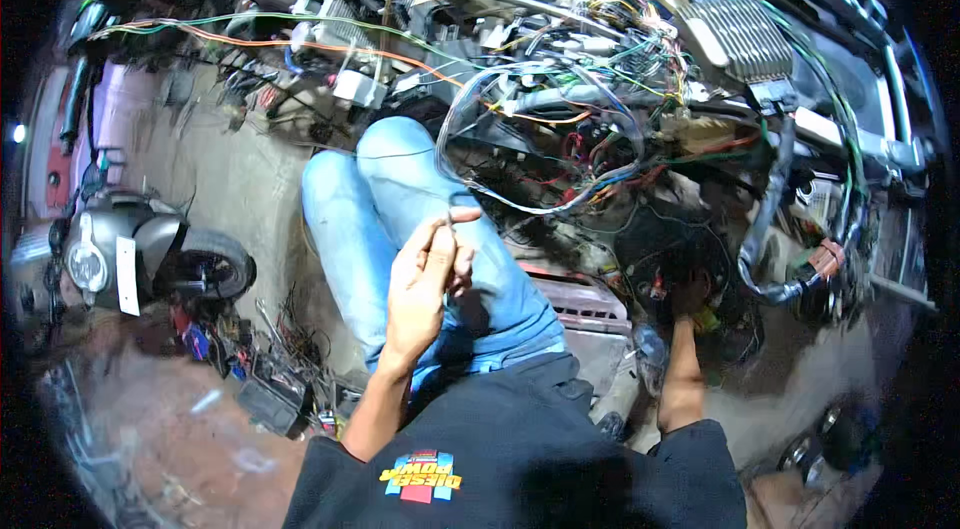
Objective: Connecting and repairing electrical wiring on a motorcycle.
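My left hand is raised over my thigh in blue jeans. Its thumb and fingers are pinched together around something small and thin that I cannot make out. Down to the right, my right hand reaches into a dark, shadowed heap of black parts and cables. Shadow hides its fingers, so whether it grips anything does not show. A loop of thin bundled wires hangs just beyond my knees, in front of the dashboard frame with its dense wiring harness.
A finned metal module sits at the upper right, above a thick taped cable. Orange and green wires stretch across the far left. A motorcycle stands at left, near a black box among scattered parts.
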The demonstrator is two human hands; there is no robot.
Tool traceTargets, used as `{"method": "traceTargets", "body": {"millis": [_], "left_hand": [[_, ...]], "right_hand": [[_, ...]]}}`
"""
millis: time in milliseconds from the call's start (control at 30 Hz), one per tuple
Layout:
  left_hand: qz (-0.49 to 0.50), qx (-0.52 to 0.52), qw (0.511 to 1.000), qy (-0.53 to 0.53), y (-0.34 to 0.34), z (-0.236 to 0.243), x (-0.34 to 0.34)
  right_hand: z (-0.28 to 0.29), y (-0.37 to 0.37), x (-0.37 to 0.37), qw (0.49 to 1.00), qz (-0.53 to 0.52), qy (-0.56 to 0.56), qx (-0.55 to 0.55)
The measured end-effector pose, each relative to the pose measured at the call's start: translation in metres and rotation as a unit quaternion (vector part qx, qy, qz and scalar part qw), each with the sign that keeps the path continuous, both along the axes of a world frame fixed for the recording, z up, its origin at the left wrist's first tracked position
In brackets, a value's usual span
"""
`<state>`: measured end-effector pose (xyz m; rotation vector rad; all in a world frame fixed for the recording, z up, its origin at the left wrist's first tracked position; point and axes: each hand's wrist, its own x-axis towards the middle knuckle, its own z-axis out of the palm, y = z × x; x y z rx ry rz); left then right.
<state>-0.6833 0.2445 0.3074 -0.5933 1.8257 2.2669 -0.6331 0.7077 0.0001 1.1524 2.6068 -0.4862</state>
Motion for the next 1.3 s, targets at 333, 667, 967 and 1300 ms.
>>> {"method": "traceTargets", "body": {"millis": [333, 667, 967, 1300], "left_hand": [[-0.018, -0.005, 1.0, 0.012, -0.023, 0.021, 0.001], [-0.015, -0.019, 0.998, 0.058, -0.05, 0.014, -0.003], [-0.015, -0.046, 0.995, 0.091, -0.107, -0.012, 0.003], [-0.05, -0.13, 0.984, 0.107, -0.15, -0.038, 0.014]], "right_hand": [[-0.023, 0.021, 0.003, 0.999, -0.002, -0.02, 0.027], [-0.022, 0.046, 0.026, 0.998, -0.01, 0.056, 0.015], [0.127, -0.079, 0.121, 0.82, -0.131, 0.444, -0.337], [0.274, -0.264, 0.024, 0.843, 0.174, 0.214, -0.461]]}}
